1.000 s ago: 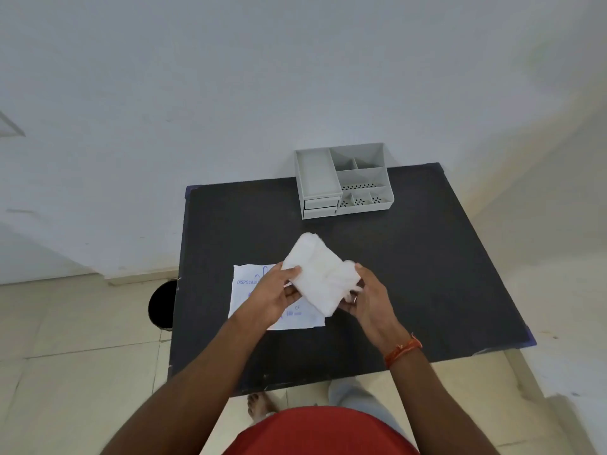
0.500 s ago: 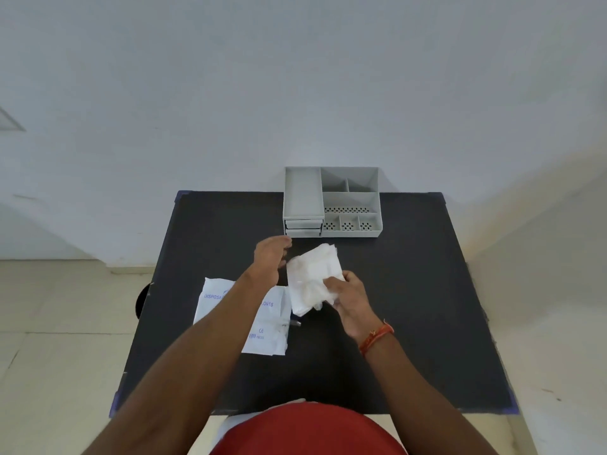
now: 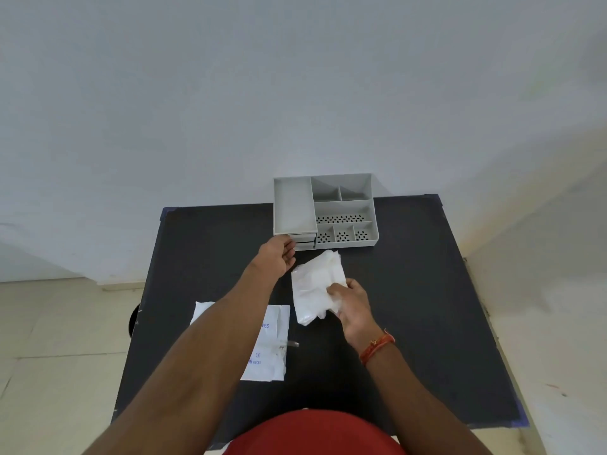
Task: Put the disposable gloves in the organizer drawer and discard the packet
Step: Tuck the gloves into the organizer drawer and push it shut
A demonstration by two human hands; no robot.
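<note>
In the head view, the right hand (image 3: 353, 303) has its grip closed on the glove stack (image 3: 317, 289) at frame centre, the left hand (image 3: 279, 256) reaches loosely open to the organizer (image 3: 341, 205) drawers (image 3: 304, 242), still shut, and the emptied packet (image 3: 267, 343) lies undiscarded on the table (image 3: 427, 290).

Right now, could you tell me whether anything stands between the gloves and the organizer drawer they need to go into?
Nothing lies on the table between the gloves, held in the right hand, and the organizer. The drawers look shut, though, so that front blocks entry; the left hand is open and reaching toward it.
</note>
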